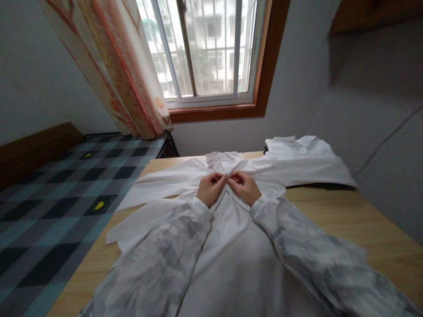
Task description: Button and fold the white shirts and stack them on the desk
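Observation:
A white collared shirt (238, 246) lies spread on the wooden table, its collar (222, 160) at the far end and one sleeve stretched out to the left. My left hand (211, 188) pinches the front opening just below the collar. Close beside it, my right hand (243, 187) pinches the facing edge of the same opening, and the fingertips of both hands meet. Whether a button sits between the fingers cannot be made out. Below the hands the front edges fall apart in a narrow V.
Another folded white garment (307, 160) lies at the table's far right. The wooden tabletop (357, 215) shows on the right. A bed with a checked cover (69, 207) stands along the left side. Ahead are a window (211, 53) and a patterned curtain (122, 66).

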The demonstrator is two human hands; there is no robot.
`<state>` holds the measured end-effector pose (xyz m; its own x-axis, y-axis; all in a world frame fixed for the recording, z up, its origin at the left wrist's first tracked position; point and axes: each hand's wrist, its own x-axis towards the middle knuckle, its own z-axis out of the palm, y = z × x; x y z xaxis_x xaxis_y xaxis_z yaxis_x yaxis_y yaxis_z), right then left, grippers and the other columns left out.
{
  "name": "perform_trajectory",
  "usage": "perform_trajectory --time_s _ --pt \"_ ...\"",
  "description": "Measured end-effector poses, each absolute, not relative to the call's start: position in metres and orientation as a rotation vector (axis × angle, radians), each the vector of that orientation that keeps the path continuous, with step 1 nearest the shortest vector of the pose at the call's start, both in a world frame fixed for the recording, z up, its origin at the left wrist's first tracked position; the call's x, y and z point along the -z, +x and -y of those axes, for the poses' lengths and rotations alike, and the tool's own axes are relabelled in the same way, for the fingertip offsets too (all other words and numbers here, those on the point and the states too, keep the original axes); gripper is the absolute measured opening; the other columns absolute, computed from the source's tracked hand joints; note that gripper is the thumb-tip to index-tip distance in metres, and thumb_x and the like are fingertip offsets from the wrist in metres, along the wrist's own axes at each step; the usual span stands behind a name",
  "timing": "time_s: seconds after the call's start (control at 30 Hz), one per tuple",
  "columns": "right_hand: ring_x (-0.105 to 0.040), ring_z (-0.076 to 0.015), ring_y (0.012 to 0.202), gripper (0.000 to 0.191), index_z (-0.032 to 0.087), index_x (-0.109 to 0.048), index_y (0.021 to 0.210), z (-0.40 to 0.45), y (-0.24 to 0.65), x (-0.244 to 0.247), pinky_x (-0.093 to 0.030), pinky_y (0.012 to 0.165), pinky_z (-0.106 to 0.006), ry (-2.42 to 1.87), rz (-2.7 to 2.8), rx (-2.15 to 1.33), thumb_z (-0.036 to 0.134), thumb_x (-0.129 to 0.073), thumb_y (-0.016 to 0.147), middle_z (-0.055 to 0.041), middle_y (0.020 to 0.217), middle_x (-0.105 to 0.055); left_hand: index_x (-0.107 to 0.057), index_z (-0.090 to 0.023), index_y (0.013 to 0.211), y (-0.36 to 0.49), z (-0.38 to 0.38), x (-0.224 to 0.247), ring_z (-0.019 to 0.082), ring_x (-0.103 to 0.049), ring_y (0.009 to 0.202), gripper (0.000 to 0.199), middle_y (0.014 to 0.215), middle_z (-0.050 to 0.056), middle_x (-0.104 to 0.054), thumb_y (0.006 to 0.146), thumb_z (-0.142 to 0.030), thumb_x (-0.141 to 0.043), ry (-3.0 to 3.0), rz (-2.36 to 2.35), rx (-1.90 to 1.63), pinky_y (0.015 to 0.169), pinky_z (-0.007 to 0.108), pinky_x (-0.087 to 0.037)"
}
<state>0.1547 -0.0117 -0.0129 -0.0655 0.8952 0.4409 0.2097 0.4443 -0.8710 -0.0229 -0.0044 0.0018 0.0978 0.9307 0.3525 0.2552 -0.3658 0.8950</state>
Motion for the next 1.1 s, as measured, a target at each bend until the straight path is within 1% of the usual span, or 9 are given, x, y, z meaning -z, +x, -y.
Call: perform_trajectory --time_s 0.2,0.33,0.5,0.57,0.63,0.8,0.9,1.0,1.1 --pt "-0.073 -0.0228 0.086 0.017 0.022 -0.074 0.099 0.012 0.153 0.013 -0.058 0.083 -0.036 -1.012 1.611 -0.644 0.035 -0.067 0.091 -0.0052 0.094 -0.08 -0.075 -0.019 0.084 -0.026 -0.001 0.004 0.016 -0.065 0.064 0.035 0.072 0.002 -0.074 0.091 -0.053 -0.074 1.595 -1.204 -1.338 0.06 0.026 -0.048" --pt "-0.073 -0.0282 0.111 0.02 0.023 -0.074 0.108 0.023 0.157 0.004 -0.057 0.103 -0.044 -1.024 1.82 -0.458 0.029 -0.069 0.09 -0.0097 0.115 -0.08 -0.074 -0.019 0.084 -0.027 -0.006 0.004 0.017 -0.069 0.066 0.035 0.072 0.003 -0.075 0.09 -0.054 -0.073 1.516 -1.245 -1.327 0.067 0.028 -0.053" --pt "-0.057 -0.0349 0.144 0.035 0.026 -0.072 0.126 0.049 0.199 -0.02 -0.045 0.123 -0.056 -1.102 2.084 -0.17 0.03 -0.072 0.092 -0.0128 0.15 -0.066 -0.076 -0.02 0.091 -0.038 0.001 -0.007 0.023 -0.077 0.088 0.03 0.093 0.009 -0.081 0.089 -0.05 -0.073 1.642 -1.268 -1.144 0.084 0.036 -0.06" --pt "-0.05 -0.0367 0.152 0.04 0.025 -0.069 0.133 0.051 0.232 -0.032 -0.039 0.127 -0.059 -1.173 2.142 0.004 0.031 -0.07 0.093 -0.0135 0.155 -0.063 -0.076 -0.022 0.104 -0.057 0.008 -0.021 0.026 -0.077 0.099 0.029 0.108 0.011 -0.081 0.087 -0.046 -0.077 1.829 -1.299 -1.087 0.092 0.039 -0.061" --pt "-0.046 -0.0379 0.155 0.048 0.023 -0.065 0.141 0.043 0.273 -0.041 -0.036 0.128 -0.059 -1.296 2.14 0.167 0.034 -0.068 0.094 -0.0154 0.16 -0.058 -0.075 -0.025 0.12 -0.089 0.013 -0.039 0.029 -0.074 0.109 0.041 0.125 0.012 -0.078 0.086 -0.047 -0.08 2.114 -1.434 -1.004 0.103 0.043 -0.057" --pt "-0.052 -0.0431 0.145 0.078 0.013 -0.055 0.154 -0.004 0.361 -0.043 -0.042 0.119 -0.053 -1.698 2.012 0.337 0.055 -0.072 0.091 -0.0247 0.16 -0.056 -0.065 -0.018 0.139 -0.181 0.0 -0.078 0.039 -0.062 0.136 0.074 0.148 0.018 -0.067 0.082 -0.063 -0.079 2.401 -2.011 -0.441 0.12 0.047 -0.045" --pt "-0.063 -0.0401 0.126 0.067 0.017 -0.068 0.142 -0.025 0.38 -0.038 -0.049 0.106 -0.049 -1.861 2.029 0.262 0.061 -0.07 0.091 -0.0216 0.143 -0.069 -0.066 -0.018 0.139 -0.213 -0.012 -0.077 0.04 -0.064 0.132 0.086 0.143 0.019 -0.07 0.074 -0.071 -0.082 2.289 -2.145 -0.185 0.112 0.044 -0.049" --pt "-0.066 -0.0337 0.114 0.04 0.02 -0.079 0.117 -0.031 0.378 -0.041 -0.05 0.099 -0.044 -1.798 2.11 0.289 0.051 -0.061 0.098 -0.0159 0.12 -0.075 -0.073 -0.023 0.126 -0.221 -0.018 -0.065 0.033 -0.072 0.114 0.064 0.129 0.014 -0.077 0.081 -0.067 -0.076 2.308 -2.076 -0.135 0.096 0.036 -0.052" --pt "-0.066 -0.029 0.098 0.03 0.019 -0.079 0.106 -0.027 0.374 -0.052 -0.048 0.089 -0.04 -1.739 2.116 0.34 0.039 -0.057 0.101 -0.0139 0.108 -0.075 -0.075 -0.027 0.102 -0.218 -0.018 -0.055 0.026 -0.073 0.094 0.029 0.104 0.007 -0.08 0.093 -0.053 -0.063 2.352 -2.06 -0.118 0.082 0.033 -0.05"
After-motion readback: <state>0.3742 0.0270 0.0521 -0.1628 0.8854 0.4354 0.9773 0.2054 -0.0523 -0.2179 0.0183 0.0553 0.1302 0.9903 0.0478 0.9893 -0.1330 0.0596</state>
